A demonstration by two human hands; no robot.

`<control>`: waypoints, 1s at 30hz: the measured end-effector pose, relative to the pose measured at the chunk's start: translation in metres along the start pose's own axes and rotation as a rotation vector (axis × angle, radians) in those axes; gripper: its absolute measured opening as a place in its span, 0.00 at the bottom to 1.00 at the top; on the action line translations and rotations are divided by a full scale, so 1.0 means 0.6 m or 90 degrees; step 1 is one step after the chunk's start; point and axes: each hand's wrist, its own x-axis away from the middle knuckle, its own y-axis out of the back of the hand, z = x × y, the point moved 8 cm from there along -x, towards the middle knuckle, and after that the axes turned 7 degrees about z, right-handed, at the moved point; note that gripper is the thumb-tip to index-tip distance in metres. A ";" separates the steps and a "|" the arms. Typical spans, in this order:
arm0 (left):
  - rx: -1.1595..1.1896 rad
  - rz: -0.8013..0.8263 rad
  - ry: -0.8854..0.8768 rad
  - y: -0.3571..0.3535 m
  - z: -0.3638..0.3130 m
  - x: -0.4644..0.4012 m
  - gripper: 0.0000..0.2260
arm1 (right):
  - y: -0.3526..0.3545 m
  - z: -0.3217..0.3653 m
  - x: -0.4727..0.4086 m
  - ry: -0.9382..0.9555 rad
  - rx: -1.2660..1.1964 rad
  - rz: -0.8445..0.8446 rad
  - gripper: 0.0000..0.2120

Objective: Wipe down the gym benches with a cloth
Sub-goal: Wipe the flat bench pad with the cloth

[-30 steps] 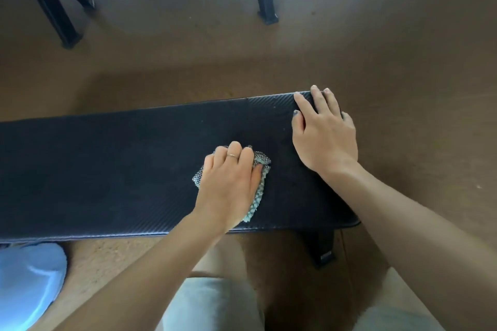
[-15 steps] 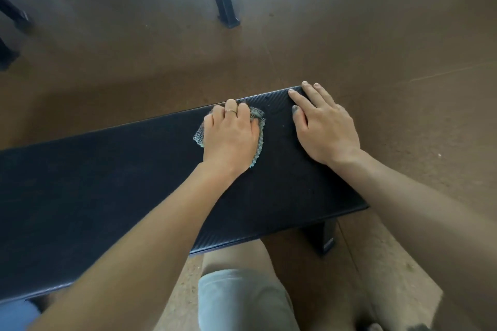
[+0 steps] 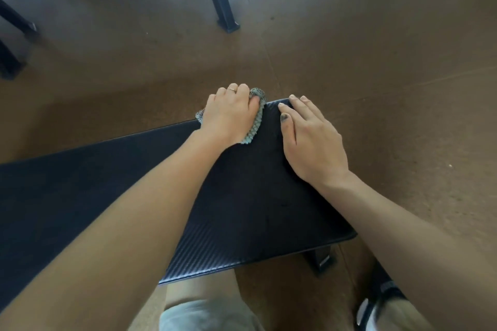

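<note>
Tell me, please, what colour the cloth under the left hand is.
Pale grey-green with a scaly texture; the cloth shows in the head view.

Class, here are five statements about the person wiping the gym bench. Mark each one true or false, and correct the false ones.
1. The left hand presses the cloth at the bench pad's far edge. True.
2. The right hand holds a spray bottle. False: it rests flat on the pad and holds nothing.
3. A ring shows on a finger of the left hand. True.
4. The cloth is plain red. False: it is pale green-grey with a bumpy, netted texture.
5. The bench pad is white. False: it is black with a woven pattern.
</note>
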 end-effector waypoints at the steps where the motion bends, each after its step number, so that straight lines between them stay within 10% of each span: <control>1: 0.032 0.021 0.012 -0.002 0.008 -0.008 0.14 | -0.001 -0.001 0.002 0.003 0.003 -0.003 0.26; 11: 0.050 -0.060 0.068 0.022 0.119 0.066 0.11 | -0.002 0.003 0.003 0.006 -0.002 0.003 0.27; 21: 0.027 -0.055 -0.036 -0.001 -0.067 0.000 0.10 | 0.033 -0.037 0.000 -0.142 -0.365 0.000 0.23; 25: 0.060 -0.041 -0.052 -0.005 -0.077 0.007 0.11 | 0.002 -0.099 -0.020 -0.381 -0.548 0.158 0.30; 30: 0.111 -0.048 -0.118 0.000 -0.030 0.068 0.16 | -0.022 -0.097 0.001 -0.309 -0.550 0.262 0.24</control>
